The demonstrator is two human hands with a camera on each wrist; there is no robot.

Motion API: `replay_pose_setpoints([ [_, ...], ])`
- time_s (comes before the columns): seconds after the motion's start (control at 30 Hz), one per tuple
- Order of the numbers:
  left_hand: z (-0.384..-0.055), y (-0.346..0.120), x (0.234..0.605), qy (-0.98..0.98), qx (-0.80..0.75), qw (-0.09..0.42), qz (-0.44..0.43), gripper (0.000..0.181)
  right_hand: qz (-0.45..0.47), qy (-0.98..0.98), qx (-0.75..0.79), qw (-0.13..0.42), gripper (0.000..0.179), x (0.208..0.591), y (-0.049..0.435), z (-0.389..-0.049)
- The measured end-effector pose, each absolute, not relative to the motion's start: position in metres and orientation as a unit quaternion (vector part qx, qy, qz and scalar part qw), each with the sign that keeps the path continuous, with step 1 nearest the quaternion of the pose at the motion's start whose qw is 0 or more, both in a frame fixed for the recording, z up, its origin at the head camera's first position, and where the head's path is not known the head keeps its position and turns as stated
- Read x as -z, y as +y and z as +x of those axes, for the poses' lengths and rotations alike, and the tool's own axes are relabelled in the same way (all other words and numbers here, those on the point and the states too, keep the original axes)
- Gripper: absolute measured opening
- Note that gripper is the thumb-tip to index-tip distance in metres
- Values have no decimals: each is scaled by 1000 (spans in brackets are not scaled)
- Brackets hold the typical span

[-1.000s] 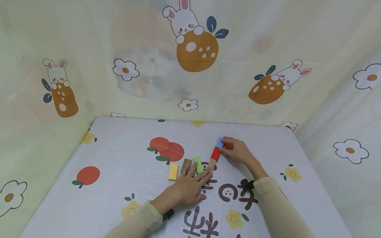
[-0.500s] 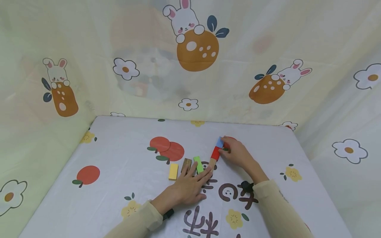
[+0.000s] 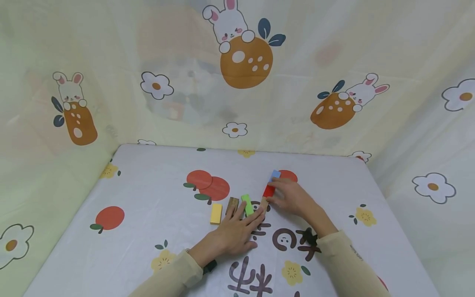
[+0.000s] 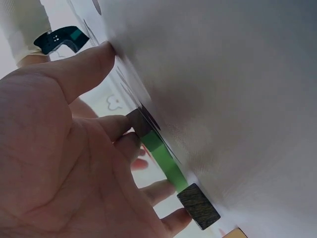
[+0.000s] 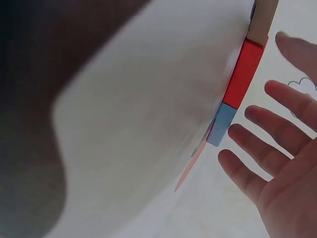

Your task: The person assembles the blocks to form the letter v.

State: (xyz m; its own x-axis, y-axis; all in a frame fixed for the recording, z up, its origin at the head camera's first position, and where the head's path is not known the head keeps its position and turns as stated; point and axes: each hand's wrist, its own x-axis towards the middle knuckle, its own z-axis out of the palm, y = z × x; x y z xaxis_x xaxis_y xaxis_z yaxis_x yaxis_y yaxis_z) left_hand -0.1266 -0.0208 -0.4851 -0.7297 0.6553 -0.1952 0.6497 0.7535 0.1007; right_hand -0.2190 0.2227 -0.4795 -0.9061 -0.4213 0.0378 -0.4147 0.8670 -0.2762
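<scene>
A slanting row on the cloth joins a blue block (image 3: 275, 174), a red block (image 3: 269, 191) and a plain wooden block (image 3: 264, 203) end to end. My right hand (image 3: 291, 196) hovers over the row's right side, fingertips near the red block. In the right wrist view its fingers stay spread, apart from the red block (image 5: 244, 72) and the blue block (image 5: 223, 124). My left hand (image 3: 235, 237) lies with fingers stretched out, their tips touching the wooden block, a green block (image 3: 246, 203) and a dark brown wooden block (image 3: 233, 203).
Left of the dark block lies a yellow block (image 3: 216, 214). A white cloth (image 3: 148, 206) printed with fruit, flowers and lettering covers the table. Patterned curtains (image 3: 185, 119) hang behind it and at both sides.
My right hand has slid down the row toward me, from the blue block to beside the red and wooden ones. The left hand and the blocks look unmoved.
</scene>
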Motion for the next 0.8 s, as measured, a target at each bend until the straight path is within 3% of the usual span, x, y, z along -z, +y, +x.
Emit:
replay_pose_setpoints([
  [0.4,-128,-21,487,929,-12,115,351,84,-262,956,129,3,45,478,218,-208],
  [0.8,-128,-21,486,929,-17,116,351,84,-259,960,108,14,54,479,217,-208],
])
